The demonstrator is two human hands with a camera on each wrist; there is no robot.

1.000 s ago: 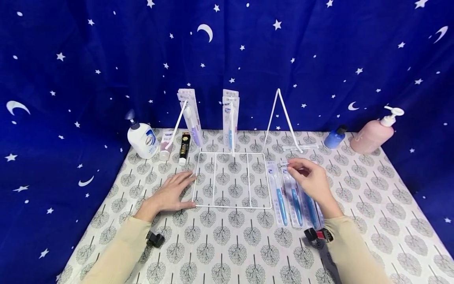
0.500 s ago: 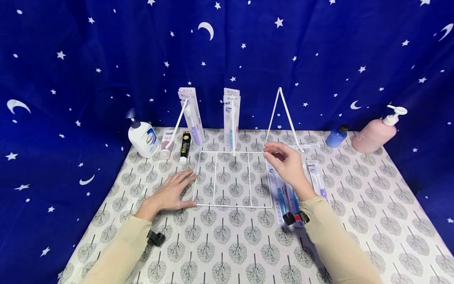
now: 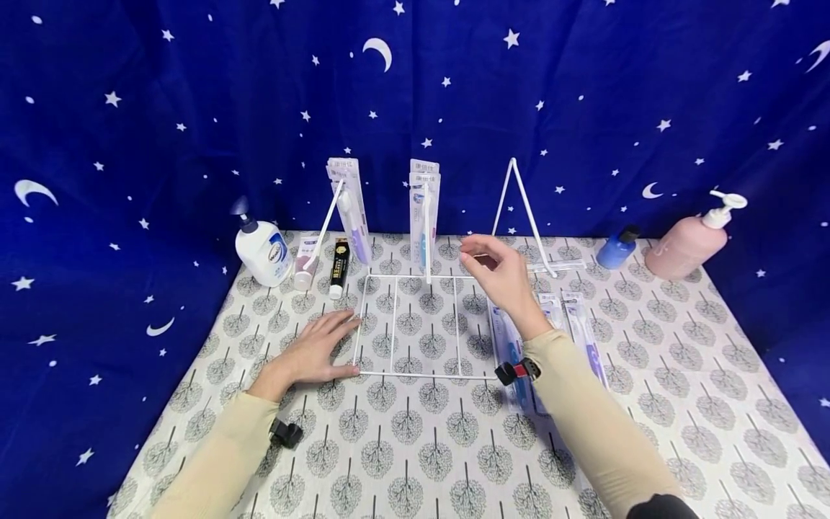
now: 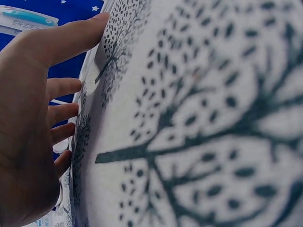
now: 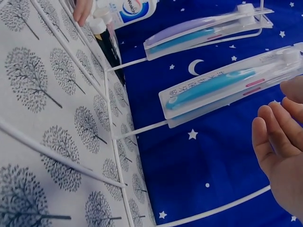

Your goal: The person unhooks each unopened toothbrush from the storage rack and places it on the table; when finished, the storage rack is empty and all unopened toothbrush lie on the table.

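Observation:
My left hand lies spread on the table, fingertips at the left side of a white wire rack; in the left wrist view its fingers are extended. My right hand hovers over the rack's back right corner, fingers bent, nothing visible between them. In the right wrist view, its fingertips are near a packaged blue toothbrush. Packaged toothbrushes hang on the middle hook, others on the left hook. The right hook carries nothing. Several packaged toothbrushes lie right of the rack, partly hidden by my arm.
Behind to the left stand a white pump bottle, a pinkish tube and a black tube. A clear package lies behind the right hook. A blue bottle and a pink pump bottle occupy the back right.
My right hand has left the packages on the right, moving left and away from me over the rack's back corner. The left hand has stayed in place.

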